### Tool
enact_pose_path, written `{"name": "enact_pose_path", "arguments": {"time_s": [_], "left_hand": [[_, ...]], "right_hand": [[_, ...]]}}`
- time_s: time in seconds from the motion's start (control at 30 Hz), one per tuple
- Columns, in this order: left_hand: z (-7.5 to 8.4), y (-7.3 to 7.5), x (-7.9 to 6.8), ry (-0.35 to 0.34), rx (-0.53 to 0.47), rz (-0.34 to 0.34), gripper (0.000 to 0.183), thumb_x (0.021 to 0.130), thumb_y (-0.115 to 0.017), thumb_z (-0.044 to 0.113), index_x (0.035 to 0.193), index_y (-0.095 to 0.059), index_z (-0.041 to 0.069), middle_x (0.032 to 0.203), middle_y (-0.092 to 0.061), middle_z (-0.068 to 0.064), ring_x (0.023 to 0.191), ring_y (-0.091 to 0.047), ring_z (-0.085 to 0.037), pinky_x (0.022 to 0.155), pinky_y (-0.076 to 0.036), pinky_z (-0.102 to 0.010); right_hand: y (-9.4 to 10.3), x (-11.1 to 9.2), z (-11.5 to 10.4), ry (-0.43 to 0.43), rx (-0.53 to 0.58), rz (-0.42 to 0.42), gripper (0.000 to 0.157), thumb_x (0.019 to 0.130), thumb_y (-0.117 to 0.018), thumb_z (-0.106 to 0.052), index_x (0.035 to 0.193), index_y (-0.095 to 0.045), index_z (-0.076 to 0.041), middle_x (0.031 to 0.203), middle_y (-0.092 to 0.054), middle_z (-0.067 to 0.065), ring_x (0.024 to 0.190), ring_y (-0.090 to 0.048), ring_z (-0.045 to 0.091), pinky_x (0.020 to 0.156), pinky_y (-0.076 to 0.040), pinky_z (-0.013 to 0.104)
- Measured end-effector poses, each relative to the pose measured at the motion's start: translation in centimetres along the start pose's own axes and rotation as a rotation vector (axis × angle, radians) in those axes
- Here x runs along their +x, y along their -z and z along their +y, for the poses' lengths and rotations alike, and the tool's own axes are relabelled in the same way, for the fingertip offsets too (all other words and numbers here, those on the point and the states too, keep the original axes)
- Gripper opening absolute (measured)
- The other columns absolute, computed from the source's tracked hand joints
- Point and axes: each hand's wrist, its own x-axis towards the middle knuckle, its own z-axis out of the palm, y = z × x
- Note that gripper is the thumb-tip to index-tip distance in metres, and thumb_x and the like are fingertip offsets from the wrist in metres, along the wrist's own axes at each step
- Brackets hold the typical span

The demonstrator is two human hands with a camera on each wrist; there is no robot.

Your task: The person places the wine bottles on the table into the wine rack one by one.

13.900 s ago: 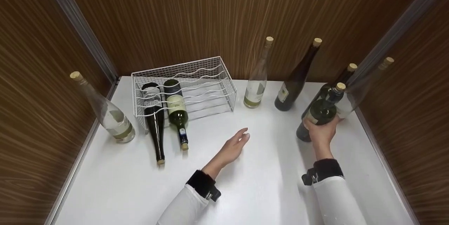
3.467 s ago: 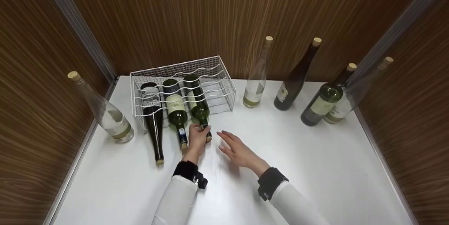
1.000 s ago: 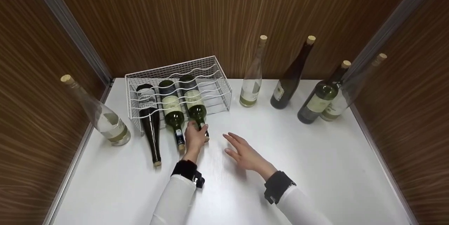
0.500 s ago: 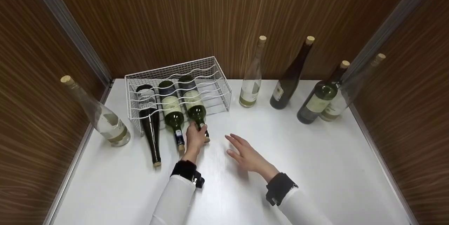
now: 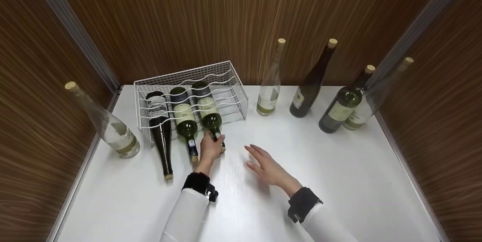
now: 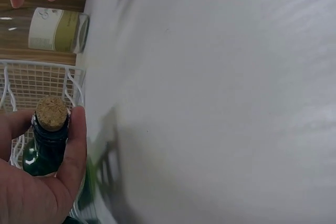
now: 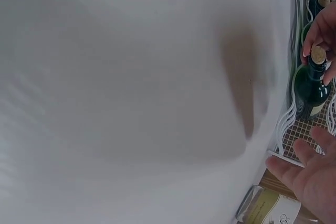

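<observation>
1. Left hand [image 5: 212, 146] pinches the neck of a green bottle [image 5: 212, 120], third from left in the wire rack [image 5: 182, 73]; the right hand [image 5: 269, 168] hovers above the bench [image 5: 354, 181], fingers spread. In this head view, the bottle has rolled label-up within seconds, matching its green neighbour [image 5: 186, 127].
2. Left wrist: thumb and finger flank the neck below the cork [image 6: 51, 113]; a clear bottle [image 6: 52, 30] carries script, seemingly too blurred to read.
3. Right wrist: the right hand holds nothing.

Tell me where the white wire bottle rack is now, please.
In the head view, the rack stands left of centre, just beyond the left hand, between two clear glass bottles.
</observation>
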Motion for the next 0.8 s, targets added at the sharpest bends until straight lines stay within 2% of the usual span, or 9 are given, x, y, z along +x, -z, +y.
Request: {"name": "enact_pose_path", "arguments": {"time_s": [0.1, 0.2, 0.3, 0.43, 0.5, 0.6, 0.73, 0.8], "left_hand": [[0.2, 0.2, -0.2, -0.015, 0.055, -0.036, 0.059, 0.098, -0.061, 0.026, 0.141, -0.036, -0.007, 0.117, -0.058, -0.025, 0.075, -0.069, -0.024, 0.067, -0.056, -0.033], [0.5, 0.5, -0.7, -0.050, 0.124, -0.064, 0.069, 0.098, -0.061, 0.027, 0.145, -0.028, -0.012, 0.123, -0.054, -0.028, 0.093, -0.067, -0.030, 0.085, -0.052, -0.038], [0.7, 1.1, -1.3, -0.058, 0.181, -0.099, 0.078, 0.098, -0.061, 0.029, 0.148, -0.020, -0.013, 0.139, -0.039, -0.035, 0.123, -0.051, -0.038, 0.104, -0.041, -0.044], [0.9, 2.0, -2.3, -0.031, 0.229, -0.125, 0.086, 0.098, -0.059, 0.034, 0.152, -0.010, -0.010, 0.152, -0.018, -0.035, 0.140, -0.026, -0.042, 0.112, -0.028, -0.048], [1.0, 2.6, -2.7, -0.032, 0.229, -0.109, 0.085, 0.098, -0.060, 0.034, 0.153, -0.011, -0.007, 0.154, -0.018, -0.033, 0.141, -0.025, -0.042, 0.112, -0.028, -0.050], [1.0, 3.5, -3.1, -0.076, 0.198, -0.048, 0.079, 0.097, -0.062, 0.030, 0.153, -0.019, -0.005, 0.148, -0.030, -0.032, 0.135, -0.035, -0.043, 0.106, -0.036, -0.052], [1.0, 5.1, -3.5, -0.192, 0.084, 0.071, 0.066, 0.094, -0.066, 0.017, 0.147, -0.033, -0.007, 0.130, -0.047, -0.031, 0.116, -0.053, -0.042, 0.095, -0.048, -0.048], [1.1, 6.1, -3.9, -0.240, 0.029, 0.148, 0.059, 0.093, -0.066, 0.011, 0.142, -0.039, -0.007, 0.122, -0.052, -0.029, 0.108, -0.058, -0.039, 0.090, -0.051, -0.044]], "right_hand": [[0.1, -0.2, 0.2, 0.006, -0.001, 0.007, 0.057, 0.105, -0.045, -0.040, 0.155, -0.030, -0.018, 0.157, -0.027, 0.015, 0.143, -0.024, 0.035, 0.113, -0.025, 0.054], [0.1, -0.5, 0.4, 0.006, 0.011, 0.011, 0.056, 0.105, -0.046, -0.037, 0.155, -0.031, -0.016, 0.157, -0.027, 0.016, 0.143, -0.024, 0.036, 0.113, -0.024, 0.055], [0.2, -0.6, 0.5, -0.004, 0.026, 0.010, 0.055, 0.105, -0.047, -0.034, 0.155, -0.030, -0.016, 0.157, -0.026, 0.017, 0.143, -0.023, 0.037, 0.113, -0.023, 0.057], [0.4, -0.7, 0.4, -0.010, 0.009, 0.020, 0.058, 0.104, -0.048, -0.039, 0.155, -0.031, -0.017, 0.157, -0.027, 0.016, 0.143, -0.024, 0.038, 0.112, -0.024, 0.057], [0.4, -0.7, 0.1, -0.004, -0.010, 0.025, 0.061, 0.103, -0.047, -0.045, 0.155, -0.031, -0.018, 0.157, -0.027, 0.015, 0.143, -0.025, 0.037, 0.112, -0.025, 0.057], [0.5, -0.4, -0.3, 0.011, -0.039, 0.029, 0.065, 0.101, -0.045, -0.052, 0.155, -0.030, -0.019, 0.157, -0.028, 0.014, 0.142, -0.026, 0.036, 0.112, -0.025, 0.055], [0.4, 0.1, -1.0, 0.017, -0.055, 0.022, 0.069, 0.099, -0.044, -0.058, 0.156, -0.029, -0.021, 0.158, -0.027, 0.012, 0.143, -0.026, 0.034, 0.113, -0.025, 0.053], [0.3, 0.3, -1.3, 0.023, -0.053, 0.016, 0.070, 0.099, -0.044, -0.059, 0.156, -0.029, -0.022, 0.158, -0.027, 0.011, 0.143, -0.026, 0.033, 0.113, -0.025, 0.052]]}}
